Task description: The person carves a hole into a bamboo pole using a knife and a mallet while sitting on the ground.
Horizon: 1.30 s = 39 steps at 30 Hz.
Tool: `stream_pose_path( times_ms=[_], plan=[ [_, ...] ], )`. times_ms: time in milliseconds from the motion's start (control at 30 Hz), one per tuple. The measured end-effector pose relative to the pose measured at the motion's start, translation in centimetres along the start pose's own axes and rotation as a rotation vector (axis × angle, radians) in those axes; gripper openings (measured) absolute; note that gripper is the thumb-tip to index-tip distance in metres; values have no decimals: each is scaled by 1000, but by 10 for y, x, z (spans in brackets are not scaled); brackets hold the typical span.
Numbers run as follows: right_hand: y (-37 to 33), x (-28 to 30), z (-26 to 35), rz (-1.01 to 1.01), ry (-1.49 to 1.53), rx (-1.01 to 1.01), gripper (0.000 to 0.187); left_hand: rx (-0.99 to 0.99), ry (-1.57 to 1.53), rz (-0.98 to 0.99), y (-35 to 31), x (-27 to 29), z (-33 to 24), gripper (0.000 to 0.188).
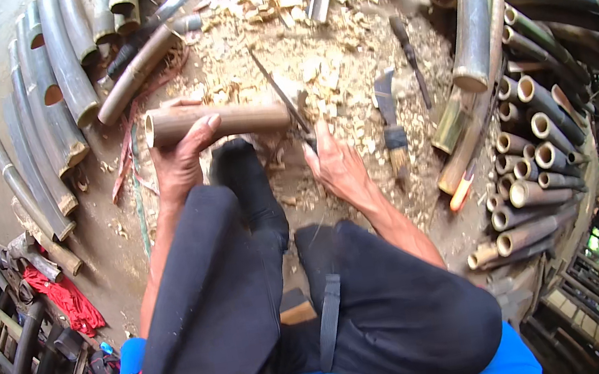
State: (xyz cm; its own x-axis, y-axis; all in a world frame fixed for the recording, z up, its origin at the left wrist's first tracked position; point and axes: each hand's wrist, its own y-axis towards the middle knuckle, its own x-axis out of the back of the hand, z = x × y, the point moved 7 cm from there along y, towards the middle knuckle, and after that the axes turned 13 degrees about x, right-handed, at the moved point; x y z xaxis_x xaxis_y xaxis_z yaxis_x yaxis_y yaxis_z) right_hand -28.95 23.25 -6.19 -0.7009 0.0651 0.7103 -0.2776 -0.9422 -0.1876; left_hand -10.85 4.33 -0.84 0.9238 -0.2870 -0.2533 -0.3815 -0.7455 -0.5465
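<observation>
My left hand [181, 158] is wrapped round a short brown bamboo tube [246, 117], close to its open left end, with the thumb along the near side. The tube lies nearly level in front of my knees. My right hand [341, 167] is closed on the handle of a long, narrow knife [274, 82]. Its dark blade slants up and to the left, crossing by the right end of the tube; whether it touches the tube I cannot tell. Most of the handle is hidden by my fingers.
Pale wood shavings [251, 20] cover the ground ahead. A broad-bladed chopping knife [386, 100] and a slim dark tool [411, 62] lie right of my right hand. Bamboo poles [67, 59] lie at the left, and cut bamboo tubes [536, 190] are stacked at the right.
</observation>
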Motion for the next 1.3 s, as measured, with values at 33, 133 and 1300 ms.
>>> stream_pose_path(
  times_ms=[33, 133, 1300],
  plan=[
    [2, 7, 7, 34, 39, 0, 27, -3, -30, -28, -1, 0, -6, 40],
    [4, 45, 58, -35, -44, 66, 30, -72, -189, -179, 1, 21, 2, 38],
    [-9, 20, 18, -69, 117, -30, 26, 37, -237, 24, 3, 4, 15, 47]
  ],
)
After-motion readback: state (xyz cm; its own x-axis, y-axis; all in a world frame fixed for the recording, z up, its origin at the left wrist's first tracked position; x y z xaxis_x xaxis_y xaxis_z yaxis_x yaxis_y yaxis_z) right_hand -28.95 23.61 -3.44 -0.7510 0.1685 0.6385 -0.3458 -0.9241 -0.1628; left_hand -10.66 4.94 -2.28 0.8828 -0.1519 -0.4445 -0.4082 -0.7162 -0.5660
